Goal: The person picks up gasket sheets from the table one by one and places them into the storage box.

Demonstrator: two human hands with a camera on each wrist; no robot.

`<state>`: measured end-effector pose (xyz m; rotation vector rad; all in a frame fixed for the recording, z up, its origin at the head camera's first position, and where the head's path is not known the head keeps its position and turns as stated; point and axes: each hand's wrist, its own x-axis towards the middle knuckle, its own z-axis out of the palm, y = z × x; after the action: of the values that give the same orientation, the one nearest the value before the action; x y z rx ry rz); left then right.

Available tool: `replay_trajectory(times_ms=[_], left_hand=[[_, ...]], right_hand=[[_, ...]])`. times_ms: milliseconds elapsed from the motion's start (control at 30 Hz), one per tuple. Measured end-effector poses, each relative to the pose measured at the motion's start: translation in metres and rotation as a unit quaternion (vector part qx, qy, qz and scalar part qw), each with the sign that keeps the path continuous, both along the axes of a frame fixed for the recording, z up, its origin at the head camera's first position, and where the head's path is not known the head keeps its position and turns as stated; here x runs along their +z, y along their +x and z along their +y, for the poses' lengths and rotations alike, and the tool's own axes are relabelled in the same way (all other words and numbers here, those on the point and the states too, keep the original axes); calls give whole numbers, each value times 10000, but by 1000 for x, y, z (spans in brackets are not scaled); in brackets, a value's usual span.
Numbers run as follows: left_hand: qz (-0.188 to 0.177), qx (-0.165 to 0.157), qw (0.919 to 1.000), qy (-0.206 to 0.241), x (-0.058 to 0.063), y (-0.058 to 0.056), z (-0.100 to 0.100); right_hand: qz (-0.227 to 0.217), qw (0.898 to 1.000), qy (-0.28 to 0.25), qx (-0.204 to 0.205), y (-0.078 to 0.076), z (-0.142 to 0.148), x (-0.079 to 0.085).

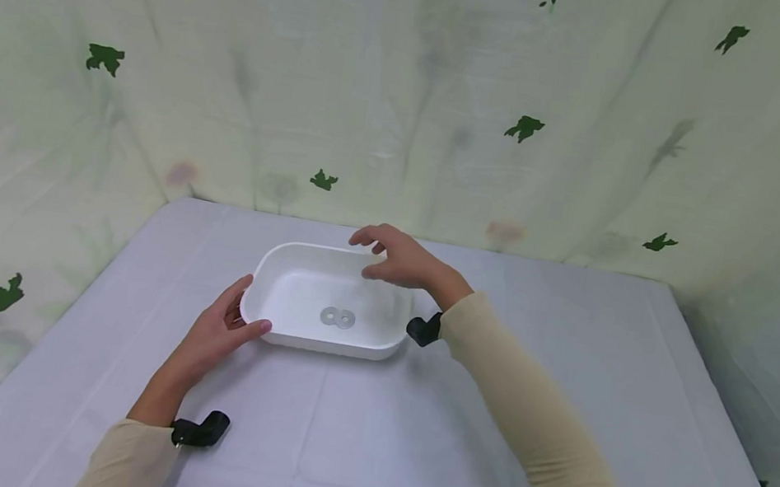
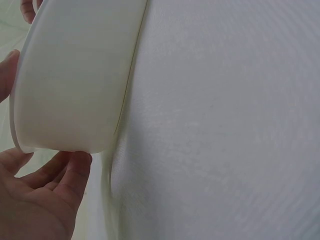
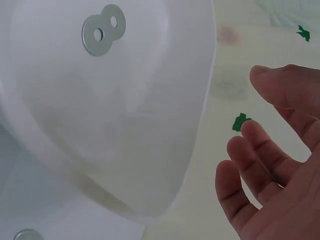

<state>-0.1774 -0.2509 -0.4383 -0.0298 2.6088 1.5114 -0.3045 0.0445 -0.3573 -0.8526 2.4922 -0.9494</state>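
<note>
A white plastic tray (image 1: 294,290) with rounded corners sits toward the far side of the table. My left hand (image 1: 216,334) grips its left end, thumb over the near rim and fingers against the end wall; the left wrist view shows those fingers (image 2: 75,175) at the wall. Inside, two flat metal washers (image 1: 337,318) lie on the floor, one partly overlapping the other. Above the far right part of the tray hovers my right hand (image 1: 403,258), empty, its fingers loosely bent and thumb apart. In the right wrist view that hand (image 3: 280,185) appears beside the rim.
A white cloth (image 1: 348,437) covers the table. Pale curtains (image 1: 354,72) with green leaf shapes hang behind it and at both sides. At the lower left of the right wrist view, the edge of a small grey round thing (image 3: 28,235) shows.
</note>
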Motion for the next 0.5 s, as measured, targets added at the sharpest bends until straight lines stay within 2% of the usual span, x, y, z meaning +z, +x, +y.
replay_trajectory(times_ms=[233,500], left_hand=[[4,19,10000,-74,0,0,0],[21,-7,10000,4,-1,0,-1]], right_hand=[[211,9993,311,90,4,21,6],[562,9960,614,324,23,52,17]])
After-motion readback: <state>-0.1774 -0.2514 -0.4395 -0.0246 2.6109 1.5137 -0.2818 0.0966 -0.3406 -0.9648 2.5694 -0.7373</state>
